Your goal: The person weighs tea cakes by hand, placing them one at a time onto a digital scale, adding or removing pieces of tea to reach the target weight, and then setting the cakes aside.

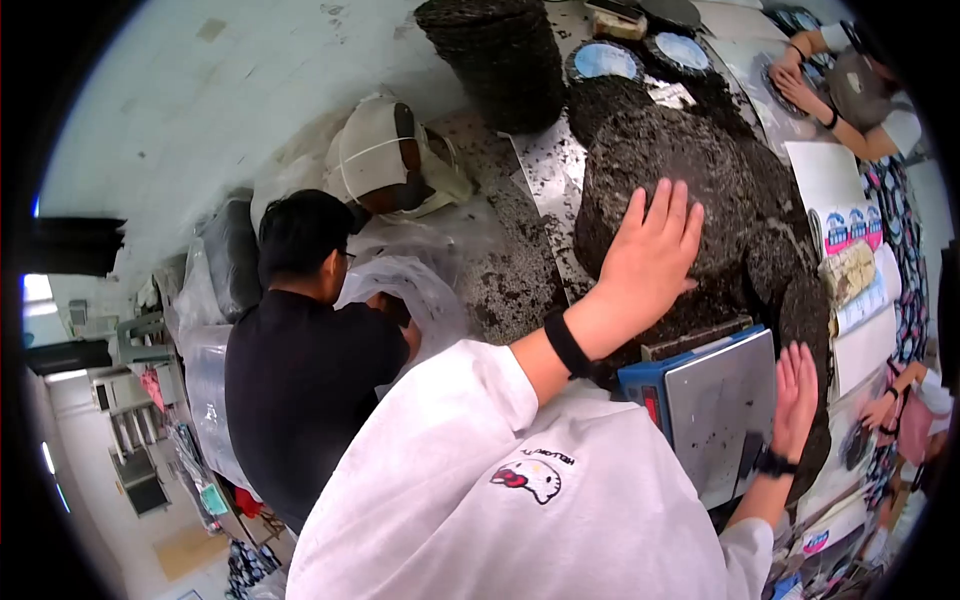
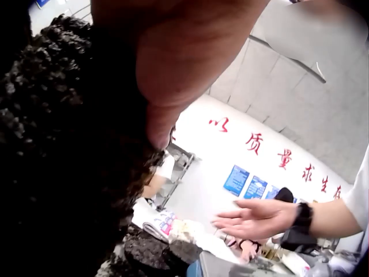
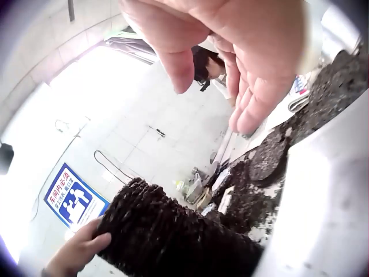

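Observation:
My left hand (image 1: pixel 645 245) rests with straight fingers on top of a tall stack of dark, rough round sheets (image 1: pixel 690 150) that look like dried seaweed. In the left wrist view its thumb (image 2: pixel 158 130) lies at the stack's edge, and the right wrist view shows the same stack (image 3: pixel 161 231) from the side. My right hand (image 1: pixel 795 400), above a black watch, is held out open with nothing in it. Beside it stands a blue scale (image 1: pixel 645 385) with a metal plate (image 1: pixel 720 410), close in front of the stack.
Another tall dark stack (image 1: pixel 500 65) rises at the back, near two round packs with blue labels (image 1: pixel 605 60). On the left a person in black (image 1: pixel 300 390) handles clear plastic bags (image 1: pixel 420 290). Loose dark flakes cover the table (image 1: pixel 510 240). Several people work along the right side.

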